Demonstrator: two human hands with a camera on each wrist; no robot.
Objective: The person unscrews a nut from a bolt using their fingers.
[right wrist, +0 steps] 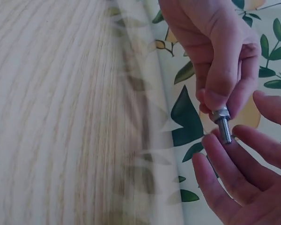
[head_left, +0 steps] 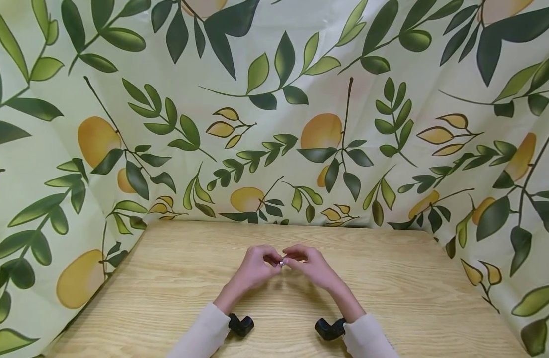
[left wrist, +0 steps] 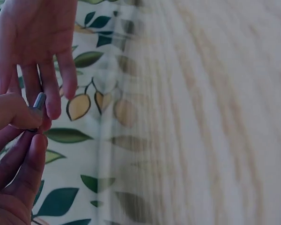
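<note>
Since it hangs beyond the grip and down both sides of it, the cloth (head_left: 274, 124) is the biggest item from where I stand: pale, printed with leaves and orange fruit. Table (head_left: 390, 278) next, light wood grain, under the grip. Two pale sleeves (head_left: 201, 334), one per arm, on the near side of the grip. Left hand (head_left: 258, 268): narrow grip, thumb and finger pinching the bolt (right wrist: 225, 129) at its hex end. Right hand (head_left: 312, 266): facing that grip, digits spread wide around the shank's far end; can't tell if a fingertip touches it. Two black fittings (head_left: 241, 325), one at each wrist, nearer the person than the grip. Bolt is smallest: silver, between the hands above the table, shank sticking out of the left pinch toward the right fingers.
</note>
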